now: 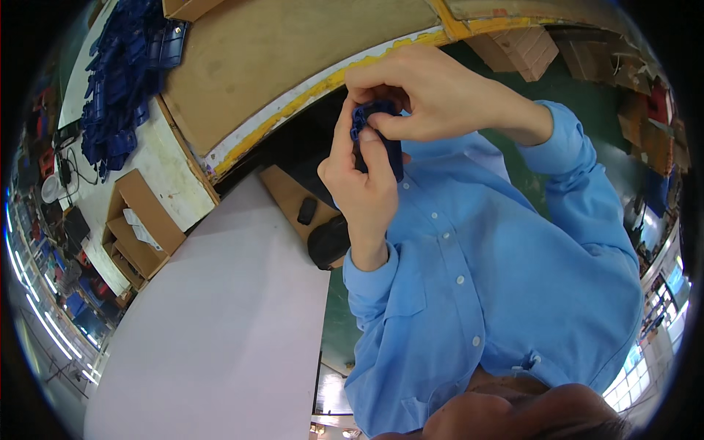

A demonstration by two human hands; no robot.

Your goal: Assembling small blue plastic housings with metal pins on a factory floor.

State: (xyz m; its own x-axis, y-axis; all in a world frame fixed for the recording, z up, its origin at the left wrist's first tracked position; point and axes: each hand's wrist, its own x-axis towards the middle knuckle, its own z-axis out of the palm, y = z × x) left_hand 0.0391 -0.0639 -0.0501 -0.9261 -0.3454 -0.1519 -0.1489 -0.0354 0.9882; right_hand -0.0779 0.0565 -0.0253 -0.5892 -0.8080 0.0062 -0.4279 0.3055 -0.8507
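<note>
Both my hands are around a small dark blue plastic part [396,158], held in front of my chest near the yellow-edged bench. My left hand [359,169] grips it from the left, its thumb and fingers closed on the side and upper end. From the right, my right hand [433,92] pinches the same part at its upper end, thumb pressed on the rim. The fingers cover much of the part, and its exact kind is not clear. Light blue sleeves cover both arms.
A bench topped with brown cardboard [279,66] lies beyond my hands. A heap of dark blue plastic parts [121,88] is at the far left. Below it stands an open cardboard box [150,213]. A white surface [220,337] spreads lower left; a small black object [307,211] lies on brown board.
</note>
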